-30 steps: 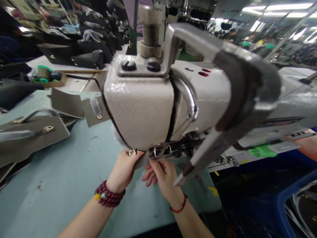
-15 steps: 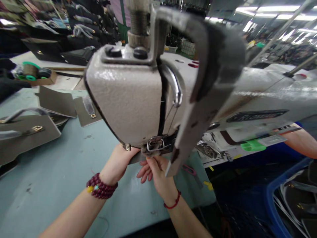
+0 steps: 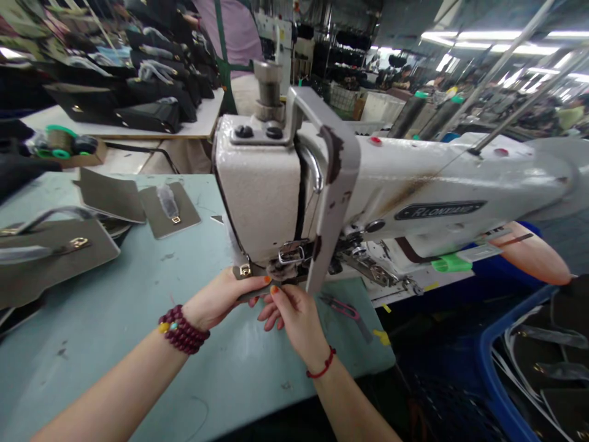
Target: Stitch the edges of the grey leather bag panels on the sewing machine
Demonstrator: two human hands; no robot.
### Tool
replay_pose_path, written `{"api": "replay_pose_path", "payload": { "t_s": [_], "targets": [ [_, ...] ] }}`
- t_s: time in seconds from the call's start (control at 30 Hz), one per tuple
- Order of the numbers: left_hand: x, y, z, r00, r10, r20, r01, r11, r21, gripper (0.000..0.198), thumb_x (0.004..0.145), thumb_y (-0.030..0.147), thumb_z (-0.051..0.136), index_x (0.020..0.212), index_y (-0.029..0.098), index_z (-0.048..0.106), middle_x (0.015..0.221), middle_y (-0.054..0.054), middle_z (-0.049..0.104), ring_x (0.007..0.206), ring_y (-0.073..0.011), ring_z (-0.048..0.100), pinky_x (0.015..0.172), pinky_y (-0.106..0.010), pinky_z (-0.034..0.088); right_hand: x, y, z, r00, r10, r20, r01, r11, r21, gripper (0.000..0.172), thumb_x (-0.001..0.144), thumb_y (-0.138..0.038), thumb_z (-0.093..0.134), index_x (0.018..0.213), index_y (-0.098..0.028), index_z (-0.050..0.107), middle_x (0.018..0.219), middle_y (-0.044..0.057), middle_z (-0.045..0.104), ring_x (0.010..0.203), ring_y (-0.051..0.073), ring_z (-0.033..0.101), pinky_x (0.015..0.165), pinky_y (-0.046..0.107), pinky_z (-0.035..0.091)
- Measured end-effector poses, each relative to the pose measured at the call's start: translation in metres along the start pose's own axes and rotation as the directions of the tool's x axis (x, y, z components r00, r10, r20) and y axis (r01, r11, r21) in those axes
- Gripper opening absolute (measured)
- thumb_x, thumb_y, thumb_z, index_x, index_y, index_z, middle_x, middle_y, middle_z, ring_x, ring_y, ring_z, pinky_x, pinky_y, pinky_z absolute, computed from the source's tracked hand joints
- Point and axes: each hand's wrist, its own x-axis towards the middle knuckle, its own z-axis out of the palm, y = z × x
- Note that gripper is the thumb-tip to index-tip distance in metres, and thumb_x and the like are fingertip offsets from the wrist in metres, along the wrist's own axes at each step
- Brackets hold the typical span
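Note:
A white industrial sewing machine [image 3: 257, 196] stands on a pale green table [image 3: 138, 319]. Under its head lies a grey leather piece with a gold clasp [image 3: 245, 270]. My left hand [image 3: 218, 298], with a dark red bead bracelet on the wrist, grips that piece from the left, thumb on top. From the right, my right hand [image 3: 288, 316] pinches the same piece just below the presser foot [image 3: 288, 261]; a red cord circles that wrist. Most of the piece is hidden by the machine head and my hands.
Grey bag panels with gold hardware [image 3: 55, 252] and flat pieces [image 3: 170, 209] lie at the left. Small snips [image 3: 343, 307] rest right of my hands. Thread spools sit in a box [image 3: 62, 147]. A blue bin [image 3: 529, 362] holds parts at lower right. Another person's arm [image 3: 536, 255] shows behind the machine.
The view pulled back from the machine head, so more of the machine and table shows. Both hands stay on the grey piece under the presser foot.

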Motion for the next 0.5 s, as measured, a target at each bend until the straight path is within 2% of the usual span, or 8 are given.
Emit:
{"api": "replay_pose_path", "payload": {
  "t_s": [0.2,0.37,0.5],
  "targets": [
    [0.0009,-0.0041,-0.003,1.0,0.022,0.018,-0.023,0.996,0.084,0.025,0.08,0.036,0.07,0.073,0.013,0.068,0.069,-0.004,0.063,0.06,-0.0116,0.05,0.05,-0.02,0.038,0.0024,0.0036,0.0018,1.0,-0.001,0.006,0.001,0.999,0.049,0.052,0.088,-0.062,0.051,0.079,-0.013,0.064,0.06,0.005,0.069,0.043,0.01,0.061,0.043,0.017,0.036],
    [0.0015,-0.0045,-0.0028,1.0,0.006,0.018,-0.007,0.998,0.061,0.027,0.078,0.039,0.072,0.075,0.012,0.068,0.07,-0.004,0.063,0.062,-0.0125,0.051,0.056,-0.024,0.04,0.0034,0.005,0.0034,1.0,-0.017,-0.009,0.017,0.998,0.057,0.052,0.089,-0.062,0.05,0.079,-0.013,0.064,0.06,0.005,0.069,0.042,0.01,0.06,0.042,0.017,0.035],
    [0.0033,-0.0047,-0.003,1.0,-0.004,-0.021,0.005,0.999,0.043,0.024,0.077,0.038,0.074,0.078,0.014,0.069,0.069,-0.002,0.062,0.06,-0.0111,0.05,0.051,-0.021,0.036,0.0038,0.0057,0.0051,1.0,-0.026,-0.018,0.027,0.998,0.06,0.052,0.092,-0.06,0.049,0.08,-0.012,0.064,0.062,0.006,0.07,0.043,0.009,0.06,0.042,0.016,0.035]
  ]
}}
